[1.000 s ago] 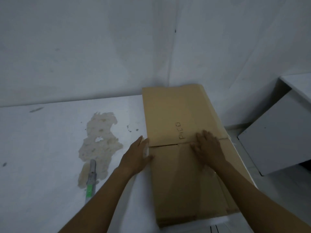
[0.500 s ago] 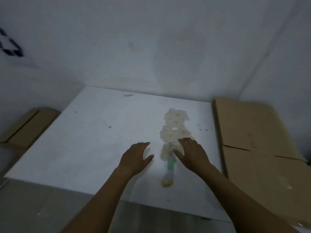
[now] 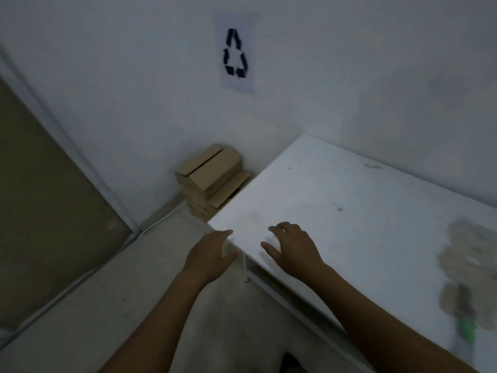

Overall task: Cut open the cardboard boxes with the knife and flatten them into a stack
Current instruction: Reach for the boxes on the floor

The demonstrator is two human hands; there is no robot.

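At the table (image 3: 349, 197) corner, the left hand (image 3: 211, 255) and right hand (image 3: 294, 250) hover empty, fingers (image 3: 282, 228) loosely spread and clamped on nothing, seemingly freed to fetch more work. Uncut cardboard boxes (image 3: 212, 179) sit stacked on the floor (image 3: 107, 305) beyond the fingertips, against the wall (image 3: 161, 103); the knife (image 3: 465, 316) lies well right of them. Half a second earlier the fingers hung over the knife, flattened cardboard alongside; that sheet is now out of view.

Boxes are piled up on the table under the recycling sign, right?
Not quite. The boxes are piled on the floor, beside the table, not on it. They do sit under the recycling sign, as the head view shows.
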